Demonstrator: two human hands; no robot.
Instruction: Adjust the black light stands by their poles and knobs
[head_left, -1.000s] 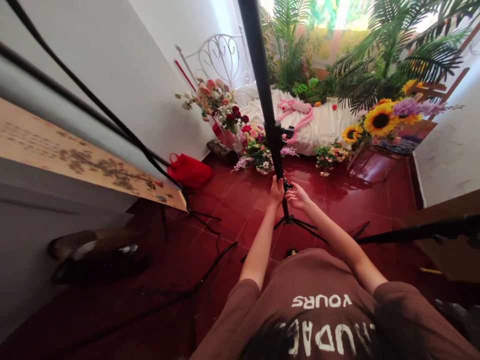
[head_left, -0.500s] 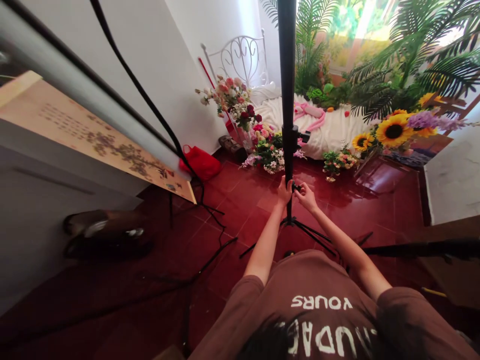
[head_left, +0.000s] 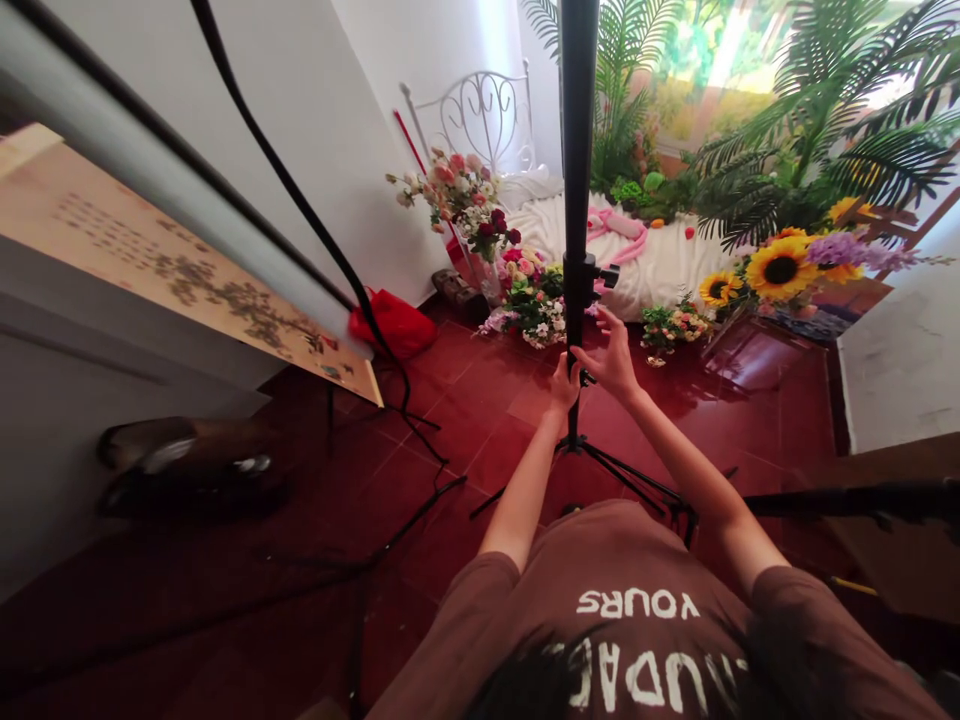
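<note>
A black light stand (head_left: 579,160) rises upright in front of me, its folding legs (head_left: 622,468) spread on the floor. My left hand (head_left: 565,384) is wrapped round the lower part of its pole. Just to the right, my right hand (head_left: 613,358) is open with fingers apart, its thumb close to the pole. A small black clamp knob (head_left: 587,379) shows partly beneath my right hand. Higher up, a second knob (head_left: 606,275) sticks out from a collar on the pole, above my right fingertips.
Behind the stand are flower bunches (head_left: 536,300), a white-draped bed (head_left: 675,265), sunflowers (head_left: 780,268) and palm leaves (head_left: 810,130). At left stand a hanging scroll panel (head_left: 225,290), a red bag (head_left: 394,325) and a black cable (head_left: 292,190). Another black pole (head_left: 847,500) lies across the right.
My right hand has let go of the lower knob, opened its fingers and risen slightly beside the pole. My left hand stays on the pole. The view has shifted a little.
</note>
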